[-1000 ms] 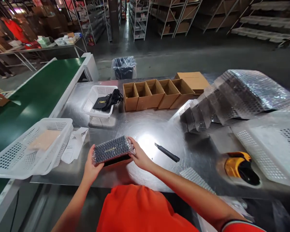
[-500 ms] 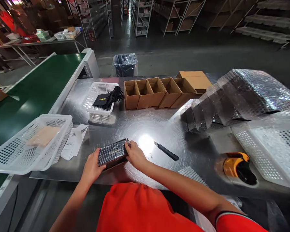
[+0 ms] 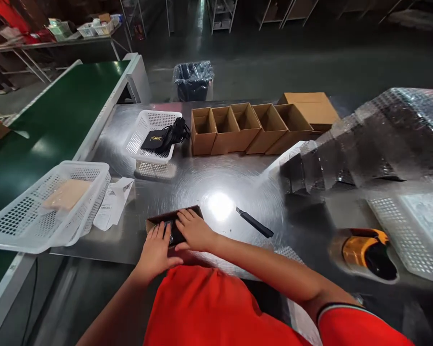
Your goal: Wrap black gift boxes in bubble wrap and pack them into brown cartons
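An open brown cardboard box sits at the near edge of the metal table. Inside it lies a dark bubble-wrapped package, mostly hidden by my hands. My left hand reaches over the near left side, fingers stretched flat onto the package. With fingers spread, my right hand rests over the right part of the box. A black utility knife lies on the table to the right of my right hand.
Several open cartons stand in a row at the back. A white basket holds black pouches; another basket stands left, beside papers. Bubble wrap and a tape dispenser are right. A green conveyor runs left.
The bubble-wrapped package has gone down into the box. Both hands have shifted from gripping its ends to lying flat over it, closer together. The view has tilted downward.
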`<move>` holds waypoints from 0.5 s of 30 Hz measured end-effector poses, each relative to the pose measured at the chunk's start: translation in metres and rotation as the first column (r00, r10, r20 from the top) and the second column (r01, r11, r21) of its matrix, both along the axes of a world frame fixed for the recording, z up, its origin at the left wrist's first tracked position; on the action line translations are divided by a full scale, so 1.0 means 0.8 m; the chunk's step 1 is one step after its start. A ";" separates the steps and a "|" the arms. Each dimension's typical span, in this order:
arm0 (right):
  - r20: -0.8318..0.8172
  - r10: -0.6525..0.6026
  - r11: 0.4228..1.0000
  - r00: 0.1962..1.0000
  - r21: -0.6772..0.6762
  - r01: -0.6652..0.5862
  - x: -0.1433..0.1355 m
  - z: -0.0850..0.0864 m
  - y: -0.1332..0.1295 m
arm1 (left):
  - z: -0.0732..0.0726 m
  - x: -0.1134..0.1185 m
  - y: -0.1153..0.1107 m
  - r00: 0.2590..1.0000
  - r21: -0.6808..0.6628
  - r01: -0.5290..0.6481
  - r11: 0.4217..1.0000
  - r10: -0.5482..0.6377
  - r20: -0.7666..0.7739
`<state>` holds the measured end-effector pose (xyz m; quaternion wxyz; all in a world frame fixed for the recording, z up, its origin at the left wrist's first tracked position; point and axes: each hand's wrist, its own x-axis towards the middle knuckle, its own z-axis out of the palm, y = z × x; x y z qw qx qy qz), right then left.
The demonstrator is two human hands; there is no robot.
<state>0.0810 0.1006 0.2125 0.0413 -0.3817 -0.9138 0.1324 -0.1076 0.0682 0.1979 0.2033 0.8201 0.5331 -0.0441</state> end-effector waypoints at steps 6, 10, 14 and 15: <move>0.151 0.023 0.981 0.988 -0.194 0.007 0.011 -0.011 0.003 | -0.003 0.017 0.008 0.995 0.040 -0.034 0.999 0.038 -0.095; 0.273 0.026 0.981 0.962 -0.191 0.027 0.007 -0.015 0.009 | -0.001 0.020 0.014 0.995 -0.003 -0.053 0.999 0.053 -0.082; 0.336 0.056 0.973 0.940 -0.230 0.024 -0.003 -0.016 0.015 | -0.003 0.026 0.012 0.991 -0.068 -0.072 0.995 0.064 -0.113; 0.341 0.054 0.973 0.938 -0.229 0.027 -0.004 -0.018 0.015 | -0.003 0.029 0.010 0.987 -0.072 -0.075 0.995 0.064 -0.144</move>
